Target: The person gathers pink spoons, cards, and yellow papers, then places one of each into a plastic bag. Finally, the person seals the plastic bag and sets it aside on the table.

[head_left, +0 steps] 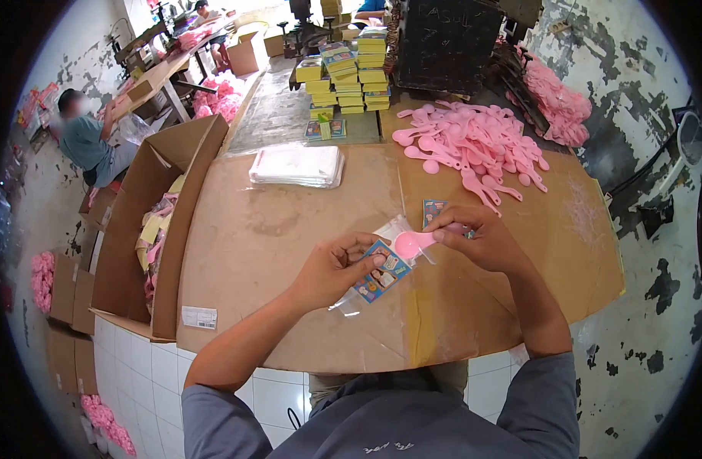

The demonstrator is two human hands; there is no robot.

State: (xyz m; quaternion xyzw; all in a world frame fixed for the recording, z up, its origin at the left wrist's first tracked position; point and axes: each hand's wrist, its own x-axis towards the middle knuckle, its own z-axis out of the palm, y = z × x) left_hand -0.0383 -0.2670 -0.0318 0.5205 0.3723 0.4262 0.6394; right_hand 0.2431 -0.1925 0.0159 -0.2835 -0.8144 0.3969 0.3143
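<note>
My left hand (329, 271) is closed on a small blue printed card (383, 277), thumb across its face, together with a clear plastic bag (391, 229) that shows around the card's edges. Between the thumb and fingers of my right hand (481, 239) is the handle of a pink measuring spoon (409, 244). The spoon's round bowl points left and overlaps the bag, right beside the card's upper corner. Just behind my right fingers, a second blue card (433, 207) lies on the cardboard-covered table (289, 252), partly hidden.
A pile of pink spoons (473, 141) lies at the back right. A stack of clear bags (297, 166) rests at the back left, with banded card stacks (339, 80) behind. An open carton (200, 157) stands along the left edge. Another person (87, 145) sits far left.
</note>
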